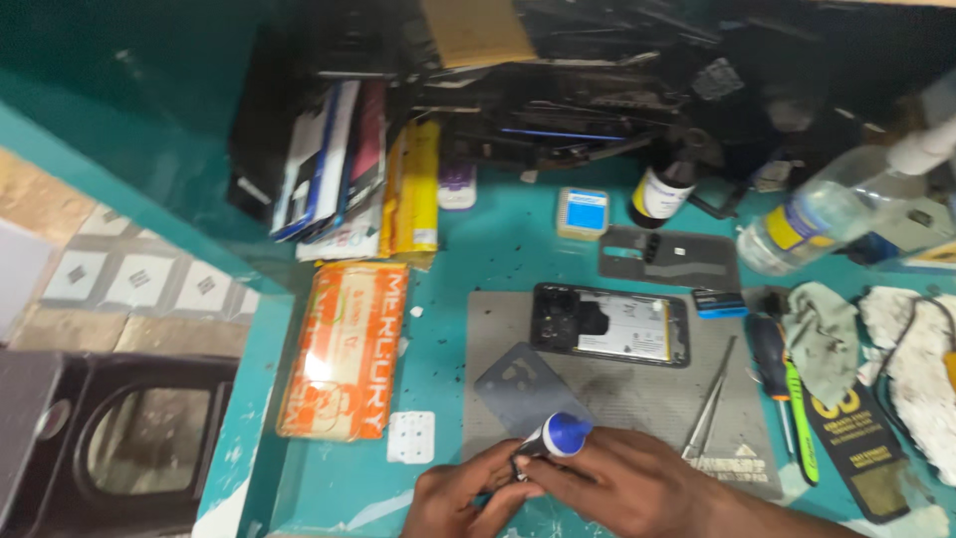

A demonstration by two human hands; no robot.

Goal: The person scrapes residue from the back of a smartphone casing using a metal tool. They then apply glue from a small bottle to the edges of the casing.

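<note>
At the near edge of the teal-painted table (498, 249), both hands meet over a small tube with a blue rounded cap (560, 435). The right hand (622, 483) has its fingers clenched around the tube's lower part, and the left hand (460, 493) pinches in at the tube's nozzle end, fingers curled tight against it (what exactly sits between those fingertips is too small to tell). The tube lies tilted, cap pointing up and right, just over the front edge of a grey rectangular work mat (617, 389).

Containers stand at the back: a dark brown glass bottle with a yellow label (662, 189), contents hidden, and a clear plastic bottle with a yellow band (812, 219) lying on its side, its contents impossible to make out.

On the mat rests an opened black smartphone with its white battery exposed (609, 325), a grey phone back cover (523, 384) leaning just above the hands, and thin metal tweezers (709, 403). A green-handled screwdriver (797, 408) lies right of the mat, an orange flat packet (344, 349) to its left.
</note>
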